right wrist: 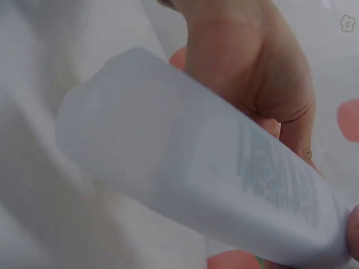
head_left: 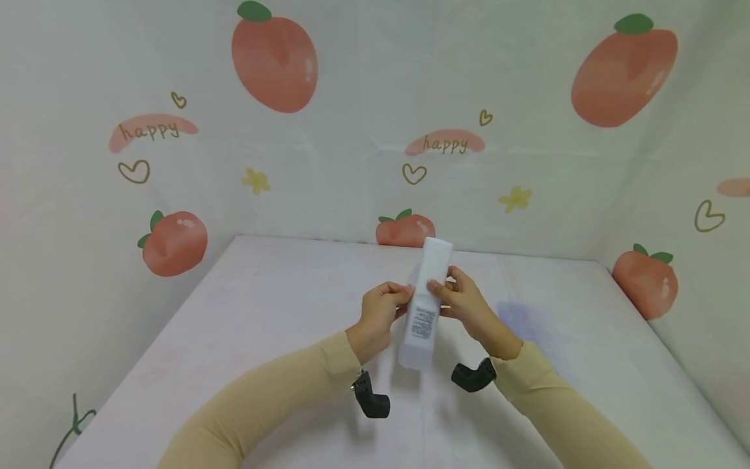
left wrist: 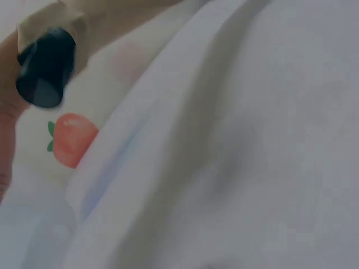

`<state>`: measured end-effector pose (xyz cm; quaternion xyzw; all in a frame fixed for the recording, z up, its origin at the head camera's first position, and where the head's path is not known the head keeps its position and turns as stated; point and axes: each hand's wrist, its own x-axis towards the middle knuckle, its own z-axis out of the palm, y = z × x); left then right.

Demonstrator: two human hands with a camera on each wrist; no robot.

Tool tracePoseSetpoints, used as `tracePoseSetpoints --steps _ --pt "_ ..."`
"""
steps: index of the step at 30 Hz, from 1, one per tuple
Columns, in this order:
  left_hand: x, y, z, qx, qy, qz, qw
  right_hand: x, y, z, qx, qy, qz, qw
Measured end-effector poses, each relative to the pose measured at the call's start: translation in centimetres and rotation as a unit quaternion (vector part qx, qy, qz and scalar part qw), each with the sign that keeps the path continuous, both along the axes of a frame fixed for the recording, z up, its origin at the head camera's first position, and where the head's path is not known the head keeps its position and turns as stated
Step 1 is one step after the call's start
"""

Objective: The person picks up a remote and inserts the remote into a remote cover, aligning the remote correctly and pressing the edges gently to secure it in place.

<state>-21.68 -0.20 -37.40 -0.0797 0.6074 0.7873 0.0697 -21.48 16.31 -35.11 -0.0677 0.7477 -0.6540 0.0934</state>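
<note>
A long white box-shaped container (head_left: 420, 352) with a block of small grey print is held up over the table, tilted with its top leaning right and away. My left hand (head_left: 375, 319) pinches its left edge at mid-length. On the other side my right hand (head_left: 471, 309) grips it, thumb laid on the front face and fingers behind. In the right wrist view the container (right wrist: 190, 162) fills the middle; the left hand (right wrist: 247, 61) is behind it and a right fingertip shows at the right edge. The left wrist view has part of the right hand (left wrist: 7, 123) at its left side.
A white cloth-covered table (head_left: 293, 280) lies beneath, with a faint purple patch right of the hands. Behind and beside it hangs a white curtain (head_left: 351, 78) printed with red fruit, hearts and "happy". Black wrist cameras (head_left: 372, 397) hang below both cuffs.
</note>
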Motion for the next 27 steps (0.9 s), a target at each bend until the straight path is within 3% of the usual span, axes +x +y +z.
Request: tracePoseSetpoints --steps 3,7,12,17,21,24,27 --pt "-0.3 0.1 0.6 -0.007 -0.015 0.016 0.9997 -0.1 -0.1 0.2 0.008 0.007 0.016 1.000" --pt "-0.8 0.0 1.1 -0.013 -0.030 0.014 0.9994 -0.2 -0.4 0.3 0.023 0.011 0.023 0.999" --pt "-1.4 -0.3 1.5 -0.025 -0.028 0.022 0.9991 -0.3 -0.8 0.2 0.025 0.010 0.026 0.999" --pt "-1.3 -0.6 1.1 -0.032 -0.026 -0.019 0.9990 -0.4 -0.3 0.3 0.045 0.011 0.031 0.998" --pt "-1.1 -0.7 0.4 -0.062 0.029 -0.061 0.9958 -0.5 0.0 0.5 0.041 0.010 0.008 0.999" --pt "-1.0 -0.8 0.1 -0.087 0.087 -0.070 0.9899 -0.5 -0.1 0.4 0.019 0.007 -0.016 1.000" --pt "-0.9 -1.1 0.0 -0.090 0.117 -0.081 0.9857 -0.6 -0.4 0.1 -0.001 -0.002 -0.034 0.999"
